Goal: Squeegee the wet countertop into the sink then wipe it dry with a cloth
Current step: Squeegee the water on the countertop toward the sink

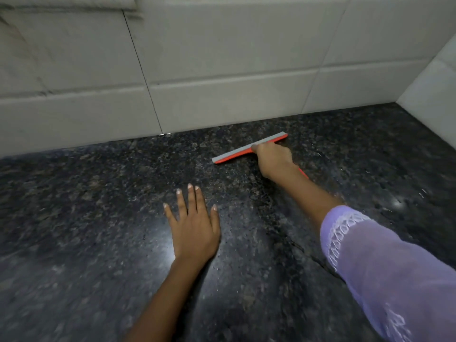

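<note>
- dark speckled countertop (98, 218) fills the lower view, glossy, meeting a pale tiled wall (222, 70) behind.
- right hand (274, 160), arm in a lilac sleeve (382, 262), is wrapped around the squeegee's handle.
- left hand (195, 225) lies flat on the counter, fingers spread, holding nothing.
- red squeegee (237, 154), grey blade on the stone, sits near the wall.

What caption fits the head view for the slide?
Right hand holds red squeegee on dark granite countertop near tiled wall; left hand rests flat.

Left hand (195, 228) flat, splayed — right hand (274, 160) fisted.
</note>
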